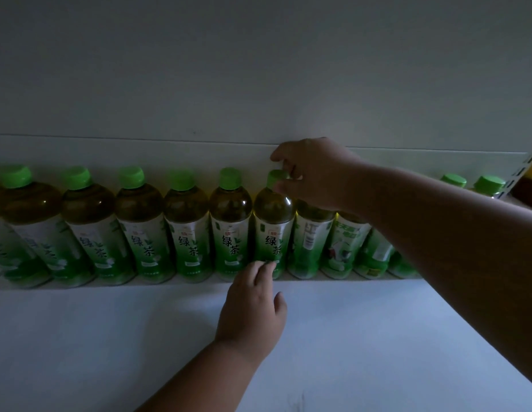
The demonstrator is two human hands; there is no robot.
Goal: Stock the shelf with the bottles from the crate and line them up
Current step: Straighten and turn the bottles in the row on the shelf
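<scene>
Several green-tea bottles with green caps stand in a row along the back of a white shelf. My right hand reaches in from the right and grips the green cap of one bottle near the middle of the row. My left hand comes up from below, its fingertips touching the lower label of that same bottle. The bottles to the left show their labels facing front; those to the right are turned other ways and partly hidden behind my right forearm.
A white back wall rises behind the row. The white shelf surface stretches in front of the bottles. At the far right stands a perforated shelf upright, with two more green caps next to it. No crate is in view.
</scene>
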